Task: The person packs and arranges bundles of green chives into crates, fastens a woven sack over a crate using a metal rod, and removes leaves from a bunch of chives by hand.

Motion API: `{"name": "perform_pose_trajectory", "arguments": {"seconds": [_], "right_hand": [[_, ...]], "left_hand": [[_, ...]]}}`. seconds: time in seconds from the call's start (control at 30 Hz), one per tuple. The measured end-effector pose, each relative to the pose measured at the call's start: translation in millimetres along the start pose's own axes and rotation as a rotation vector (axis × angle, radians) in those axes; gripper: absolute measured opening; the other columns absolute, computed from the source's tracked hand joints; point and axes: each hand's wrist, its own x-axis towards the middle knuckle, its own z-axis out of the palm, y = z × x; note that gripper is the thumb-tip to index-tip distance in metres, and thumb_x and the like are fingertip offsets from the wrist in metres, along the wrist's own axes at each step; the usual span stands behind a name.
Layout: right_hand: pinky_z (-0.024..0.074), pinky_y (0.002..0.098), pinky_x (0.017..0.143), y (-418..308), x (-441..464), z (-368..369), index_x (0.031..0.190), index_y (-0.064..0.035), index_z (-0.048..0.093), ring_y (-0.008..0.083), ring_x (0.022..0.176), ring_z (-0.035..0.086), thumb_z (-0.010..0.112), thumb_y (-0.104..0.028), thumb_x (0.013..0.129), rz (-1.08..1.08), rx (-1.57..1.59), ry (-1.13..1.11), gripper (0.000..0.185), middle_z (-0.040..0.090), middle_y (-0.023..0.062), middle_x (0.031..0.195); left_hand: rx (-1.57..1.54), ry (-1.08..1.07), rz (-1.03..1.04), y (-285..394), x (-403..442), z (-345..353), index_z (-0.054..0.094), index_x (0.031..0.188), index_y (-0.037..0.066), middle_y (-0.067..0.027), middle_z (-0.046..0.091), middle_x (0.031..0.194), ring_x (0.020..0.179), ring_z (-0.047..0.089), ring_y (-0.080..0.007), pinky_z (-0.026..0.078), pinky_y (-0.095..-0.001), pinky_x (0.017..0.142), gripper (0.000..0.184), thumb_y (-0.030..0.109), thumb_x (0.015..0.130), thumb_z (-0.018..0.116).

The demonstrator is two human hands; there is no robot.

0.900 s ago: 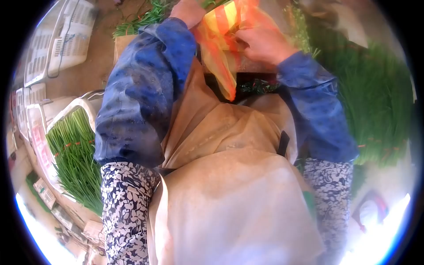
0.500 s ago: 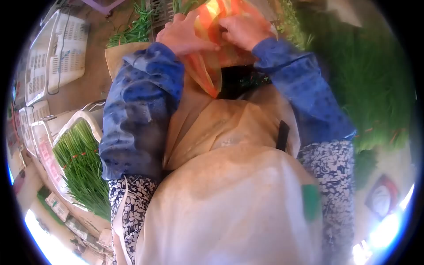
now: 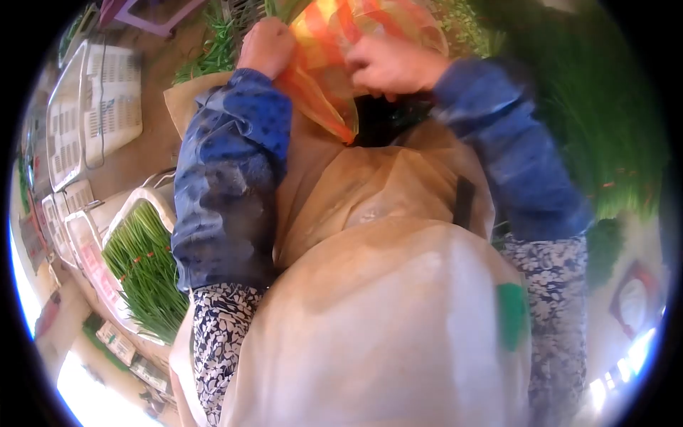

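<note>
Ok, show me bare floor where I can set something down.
Brown floor lies bare on the left, between the white crate, the left sleeve and the nearer tub. Crowded: ahead, around the left hand, right hand and orange bag; far right, under greens.

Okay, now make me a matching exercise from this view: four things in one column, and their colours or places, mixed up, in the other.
Things
1. Thin bag
2. Slotted basket
3. Leafy bunches in the tub
4. Left sleeve cover

Colours and places
A. Green, with red ties
B. Blue, with dark spots
C. Orange and yellow, at the top middle
D. White, at the upper left

Right pairs: 1-C, 2-D, 3-A, 4-B
</note>
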Motion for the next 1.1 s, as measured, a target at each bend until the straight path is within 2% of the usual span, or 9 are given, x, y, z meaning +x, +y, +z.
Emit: {"name": "perform_pose_trajectory", "arguments": {"seconds": [0.13,0.2,0.27,0.4,0.47,0.6,0.73,0.97,1.1], "right_hand": [[0.0464,0.0413,0.057,44,18,24,0.109,-0.0080,0.056,0.0317,0.062,0.059,0.051,-0.007,0.078,-0.131,-0.495,0.551,0.031,0.060,0.0164,0.072],[0.0453,0.0445,0.065,50,28,21,0.119,-0.0105,0.051,0.0383,0.070,0.056,0.050,-0.004,0.077,-0.265,-0.376,0.849,0.042,0.060,0.0201,0.078],[0.0445,0.0452,0.060,49,41,18,0.096,-0.0053,0.058,0.0343,0.072,0.061,0.051,-0.007,0.075,-0.294,-0.350,0.884,0.022,0.062,0.0171,0.075],[0.0461,0.0469,0.071,37,42,6,0.132,-0.0022,0.037,0.0398,0.085,0.059,0.056,-0.023,0.080,-0.411,-0.068,0.863,0.059,0.061,0.0222,0.093],[0.0446,0.0450,0.062,10,28,16,0.089,-0.0039,0.059,0.0355,0.071,0.059,0.049,-0.004,0.071,-0.398,0.078,1.098,0.020,0.060,0.0165,0.074],[0.0464,0.0375,0.068,26,23,51,0.086,-0.0024,0.057,0.0338,0.076,0.057,0.047,0.001,0.071,-0.424,-0.185,0.865,0.018,0.060,0.0129,0.082],[0.0475,0.0387,0.072,20,36,45,0.100,-0.0064,0.057,0.0338,0.085,0.057,0.052,-0.005,0.074,-0.629,-0.118,1.098,0.027,0.057,0.0124,0.101],[0.0466,0.0423,0.066,41,48,52,0.104,-0.0089,0.054,0.0344,0.081,0.059,0.053,-0.009,0.076,-0.141,-0.330,0.728,0.028,0.062,0.0165,0.085],[0.0467,0.0427,0.065,23,38,46,0.107,-0.0084,0.053,0.0339,0.081,0.058,0.053,-0.007,0.074,-0.219,-0.275,0.844,0.032,0.061,0.0172,0.082]], "left_hand": [[-0.201,0.122,0.172,51,-25,-1,0.064,0.092,0.006,-0.0182,0.062,0.099,0.095,0.058,-0.0354,0.045,-0.0406,0.082,0.032,0.031,0.072,0.063],[-0.460,-0.245,0.175,50,-28,8,0.043,0.126,0.002,-0.0187,0.053,0.119,0.108,0.053,-0.0290,0.041,-0.0332,0.092,0.063,0.021,0.070,0.065],[-0.183,-0.126,0.191,34,-23,16,0.046,0.122,0.002,-0.0180,0.054,0.116,0.105,0.055,-0.0289,0.041,-0.0343,0.091,0.058,0.022,0.071,0.064],[0.222,-0.011,0.215,20,-14,20,0.061,0.099,0.007,-0.0144,0.059,0.101,0.100,0.056,-0.0328,0.043,-0.0397,0.085,0.037,0.034,0.074,0.062],[0.227,0.042,0.236,5,-8,22,0.062,0.098,0.006,-0.0143,0.061,0.100,0.098,0.057,-0.0330,0.044,-0.0392,0.084,0.035,0.033,0.074,0.061],[-0.189,0.041,-0.031,11,2,17,0.065,0.095,0.005,-0.0159,0.064,0.092,0.088,0.060,-0.0326,0.046,-0.0369,0.077,0.031,0.028,0.076,0.056],[-0.550,0.055,-0.078,9,2,19,0.065,0.094,0.001,-0.0149,0.065,0.081,0.075,0.061,-0.0237,0.047,-0.0322,0.069,0.029,0.023,0.077,0.055],[-1.124,0.260,-0.416,3,1,19,0.062,0.088,-0.006,-0.0091,0.062,0.077,0.064,0.057,-0.0190,0.046,-0.0295,0.062,0.026,0.016,0.076,0.057],[-0.778,0.254,-0.279,26,-4,12,0.062,0.095,-0.006,-0.0080,0.062,0.082,0.065,0.056,-0.0168,0.047,-0.0288,0.063,0.032,0.017,0.073,0.061]]}}
